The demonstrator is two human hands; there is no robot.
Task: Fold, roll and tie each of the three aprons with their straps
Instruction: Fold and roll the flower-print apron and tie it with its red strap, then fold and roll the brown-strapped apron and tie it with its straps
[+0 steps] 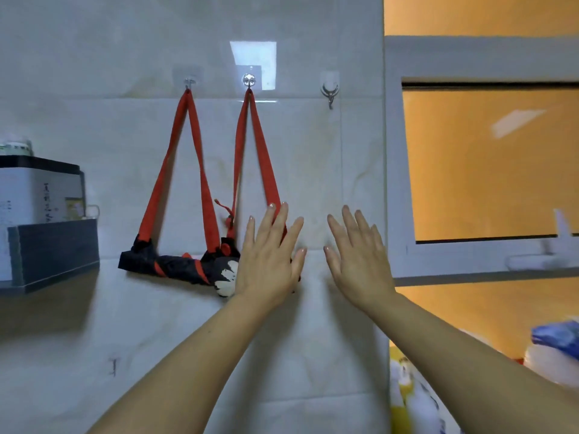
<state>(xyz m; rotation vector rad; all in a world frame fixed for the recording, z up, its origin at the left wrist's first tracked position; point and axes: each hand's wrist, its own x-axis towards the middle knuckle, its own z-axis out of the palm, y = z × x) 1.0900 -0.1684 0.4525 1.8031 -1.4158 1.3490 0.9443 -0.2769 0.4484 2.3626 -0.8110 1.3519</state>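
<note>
left hand [269, 255] up, fingers straight and spread, in front of the right end of the second rolled apron [226, 272] | right hand [357, 255] flat and spread too, just right of it, off the cloth | first rolled apron [169, 266] further left | both hang by red straps [185, 158] from wall hooks [187, 83]

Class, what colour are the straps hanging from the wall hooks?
The straps are red; head view shows them best.

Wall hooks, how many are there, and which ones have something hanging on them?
3, in a row on the tiled wall: the left hook carries a red strap, the middle hook another, and the right hook is bare. None seems hidden.
</note>
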